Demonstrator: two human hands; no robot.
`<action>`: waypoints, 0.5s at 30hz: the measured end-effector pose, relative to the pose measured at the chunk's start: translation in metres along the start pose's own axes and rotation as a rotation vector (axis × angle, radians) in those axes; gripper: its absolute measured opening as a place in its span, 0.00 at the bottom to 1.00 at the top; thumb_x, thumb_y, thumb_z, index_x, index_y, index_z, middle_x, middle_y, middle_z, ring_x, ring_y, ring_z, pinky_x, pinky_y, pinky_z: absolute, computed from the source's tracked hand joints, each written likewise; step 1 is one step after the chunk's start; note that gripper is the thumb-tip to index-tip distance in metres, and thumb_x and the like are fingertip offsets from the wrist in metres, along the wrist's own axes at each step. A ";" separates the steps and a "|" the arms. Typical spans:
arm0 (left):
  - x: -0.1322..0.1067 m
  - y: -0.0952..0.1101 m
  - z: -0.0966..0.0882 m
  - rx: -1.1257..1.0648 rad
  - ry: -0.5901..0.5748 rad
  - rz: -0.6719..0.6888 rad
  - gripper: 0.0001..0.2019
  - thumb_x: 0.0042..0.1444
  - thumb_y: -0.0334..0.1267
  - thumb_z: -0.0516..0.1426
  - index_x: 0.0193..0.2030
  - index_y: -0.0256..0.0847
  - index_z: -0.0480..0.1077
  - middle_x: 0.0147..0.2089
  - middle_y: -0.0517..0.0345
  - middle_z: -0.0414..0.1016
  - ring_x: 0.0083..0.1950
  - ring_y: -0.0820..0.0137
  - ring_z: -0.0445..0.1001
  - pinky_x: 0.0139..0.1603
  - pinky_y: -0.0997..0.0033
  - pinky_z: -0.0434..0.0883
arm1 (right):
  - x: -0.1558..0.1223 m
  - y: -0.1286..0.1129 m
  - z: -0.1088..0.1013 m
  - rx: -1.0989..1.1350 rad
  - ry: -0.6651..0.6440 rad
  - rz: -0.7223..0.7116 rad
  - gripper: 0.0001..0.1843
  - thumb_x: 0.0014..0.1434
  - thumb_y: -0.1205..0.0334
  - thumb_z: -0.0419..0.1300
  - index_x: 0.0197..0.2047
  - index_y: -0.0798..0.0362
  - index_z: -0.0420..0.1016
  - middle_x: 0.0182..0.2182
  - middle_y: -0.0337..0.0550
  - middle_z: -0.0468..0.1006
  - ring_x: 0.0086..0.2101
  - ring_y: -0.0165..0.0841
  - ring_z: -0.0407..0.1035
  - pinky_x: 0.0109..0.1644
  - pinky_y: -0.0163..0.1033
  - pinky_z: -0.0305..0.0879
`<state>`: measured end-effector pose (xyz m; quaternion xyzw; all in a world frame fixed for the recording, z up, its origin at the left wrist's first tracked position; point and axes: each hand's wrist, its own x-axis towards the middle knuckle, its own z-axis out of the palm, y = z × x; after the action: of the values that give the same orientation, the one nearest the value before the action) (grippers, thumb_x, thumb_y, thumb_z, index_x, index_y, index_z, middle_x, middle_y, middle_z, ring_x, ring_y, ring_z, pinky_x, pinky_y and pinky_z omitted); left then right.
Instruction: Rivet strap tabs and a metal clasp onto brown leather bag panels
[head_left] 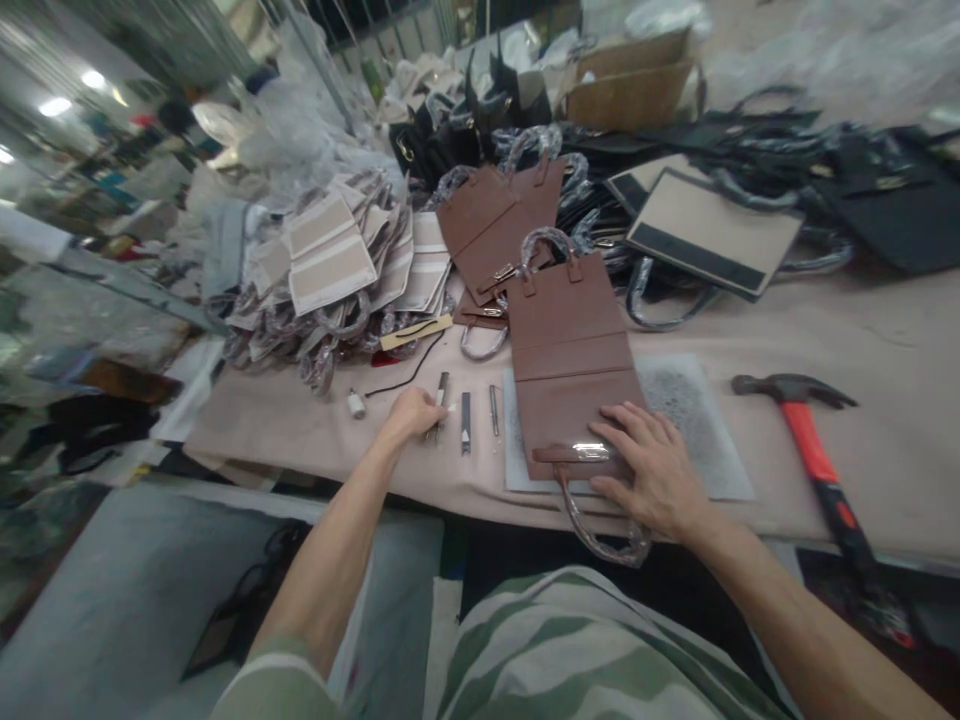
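My left hand (416, 412) pinches a slim, dark-topped tool (442, 384) on the table. Its lower end looks pronged, but my fingers hide part of it. Just right of it lie a flat dark metal tool (466, 420) and a thin metal rod (494, 410). My right hand (651, 468) rests with fingers spread on a brown leather bag piece (574, 365), beside its shiny metal clasp (590, 452). The piece lies flat, with one plastic-wrapped handle (600, 540) hanging past the table edge. Under it sits a grey slab (694, 420).
A red-and-black claw hammer (814, 450) lies at the right, its handle over the edge. A small white bottle (355, 404) stands at the left. Behind are beige bag pieces (330, 250), more brown ones (499, 215), black ones (892, 200) and a cardboard box (630, 85).
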<state>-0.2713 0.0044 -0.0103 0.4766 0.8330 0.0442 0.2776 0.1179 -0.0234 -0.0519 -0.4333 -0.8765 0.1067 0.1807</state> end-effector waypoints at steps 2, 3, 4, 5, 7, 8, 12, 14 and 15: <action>-0.008 -0.004 0.003 -0.265 -0.001 0.054 0.11 0.51 0.41 0.64 0.28 0.38 0.69 0.26 0.55 0.76 0.30 0.67 0.77 0.32 0.71 0.72 | 0.000 -0.001 -0.002 0.004 -0.019 0.015 0.33 0.60 0.42 0.59 0.64 0.51 0.69 0.66 0.54 0.65 0.66 0.54 0.54 0.69 0.64 0.48; -0.014 -0.004 0.005 -0.468 0.007 0.089 0.13 0.49 0.44 0.65 0.29 0.38 0.69 0.28 0.56 0.76 0.29 0.69 0.76 0.31 0.72 0.72 | 0.000 -0.002 -0.002 0.005 -0.027 0.021 0.33 0.60 0.42 0.59 0.64 0.51 0.68 0.66 0.54 0.64 0.67 0.54 0.53 0.69 0.64 0.47; -0.020 -0.002 0.009 -0.692 0.021 0.125 0.15 0.47 0.45 0.67 0.31 0.37 0.69 0.30 0.56 0.77 0.29 0.70 0.75 0.30 0.73 0.72 | 0.000 -0.002 -0.002 0.006 -0.031 0.027 0.34 0.60 0.42 0.59 0.64 0.51 0.68 0.66 0.54 0.64 0.67 0.54 0.53 0.69 0.63 0.47; -0.028 0.001 0.014 -0.906 0.038 0.159 0.18 0.43 0.46 0.69 0.32 0.37 0.69 0.31 0.56 0.77 0.30 0.71 0.75 0.31 0.74 0.73 | -0.001 -0.002 -0.002 0.008 -0.035 0.031 0.34 0.61 0.42 0.59 0.64 0.51 0.68 0.67 0.54 0.63 0.67 0.53 0.52 0.70 0.63 0.46; -0.043 0.014 0.029 -1.190 0.068 0.213 0.22 0.39 0.45 0.72 0.35 0.36 0.70 0.33 0.56 0.77 0.32 0.71 0.76 0.34 0.74 0.74 | -0.001 -0.003 -0.003 0.011 -0.040 0.035 0.34 0.61 0.41 0.59 0.65 0.51 0.67 0.67 0.54 0.63 0.68 0.53 0.51 0.70 0.63 0.45; -0.051 0.022 0.038 -1.267 0.071 0.236 0.22 0.38 0.44 0.73 0.36 0.36 0.71 0.34 0.57 0.78 0.34 0.72 0.76 0.37 0.74 0.75 | -0.001 -0.004 -0.003 0.012 -0.043 0.037 0.35 0.61 0.41 0.59 0.65 0.51 0.67 0.67 0.54 0.62 0.68 0.53 0.51 0.70 0.63 0.44; -0.075 0.053 0.077 -1.400 0.033 0.320 0.20 0.42 0.41 0.72 0.38 0.37 0.72 0.36 0.57 0.79 0.36 0.72 0.78 0.42 0.73 0.75 | 0.000 -0.005 -0.004 0.014 -0.052 0.044 0.35 0.61 0.41 0.58 0.65 0.52 0.67 0.67 0.54 0.63 0.68 0.54 0.51 0.70 0.64 0.45; -0.083 0.061 0.092 -1.376 0.046 0.362 0.18 0.45 0.42 0.71 0.39 0.38 0.73 0.36 0.56 0.80 0.37 0.71 0.79 0.41 0.72 0.76 | 0.000 -0.005 -0.004 0.012 -0.051 0.048 0.35 0.60 0.41 0.59 0.65 0.52 0.67 0.67 0.54 0.63 0.68 0.54 0.51 0.70 0.63 0.44; -0.085 0.063 0.098 -1.345 0.056 0.386 0.17 0.47 0.42 0.71 0.39 0.38 0.73 0.37 0.56 0.80 0.38 0.70 0.79 0.42 0.72 0.76 | 0.000 -0.006 -0.004 0.013 -0.050 0.050 0.35 0.60 0.41 0.59 0.65 0.51 0.68 0.67 0.54 0.63 0.68 0.54 0.51 0.70 0.63 0.44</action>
<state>-0.1402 -0.0500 -0.0354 0.3396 0.5321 0.6109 0.4779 0.1155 -0.0265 -0.0462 -0.4510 -0.8689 0.1274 0.1590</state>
